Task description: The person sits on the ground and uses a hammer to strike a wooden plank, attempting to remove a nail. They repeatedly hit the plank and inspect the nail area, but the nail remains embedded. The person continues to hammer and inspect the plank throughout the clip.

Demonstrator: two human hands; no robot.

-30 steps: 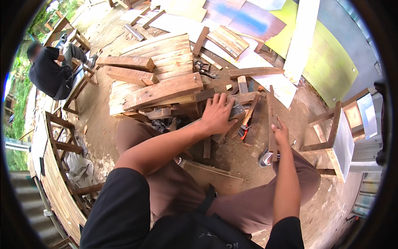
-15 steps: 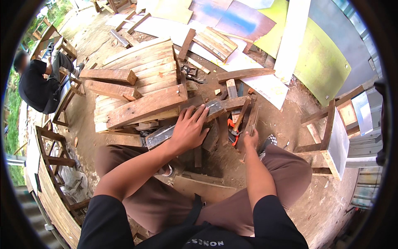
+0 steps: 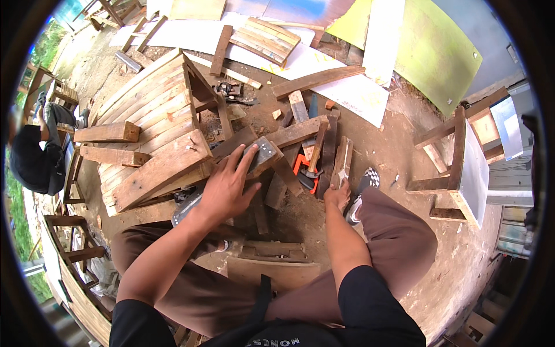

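My left hand (image 3: 227, 189) rests with fingers spread on a wooden beam clad in dark grey metal (image 3: 265, 155), with nails or rivets showing. My right hand (image 3: 337, 195) is closed round the near end of a short wooden piece (image 3: 343, 161), pale along one side. Left of that piece stands a dark plank (image 3: 329, 144). Beside it, a hammer (image 3: 314, 165) leans with its wooden handle upward, near an orange-framed tool (image 3: 300, 164) of unclear kind. Another beam (image 3: 295, 133) extends from the metal-clad one.
A slatted wooden structure (image 3: 153, 101) carries several thick beams on the left. Metal clamp-like parts (image 3: 231, 91) lie behind it. White and yellow-green sheets (image 3: 439, 58) cover the back. A wooden frame (image 3: 457, 168) stands right; another person (image 3: 36, 156) sits far left.
The view has shifted, so the scene sits further left. My right hand has drawn nearer to me, and the wooden piece now stands apart from the dark plank. My left hand stays on the beam.
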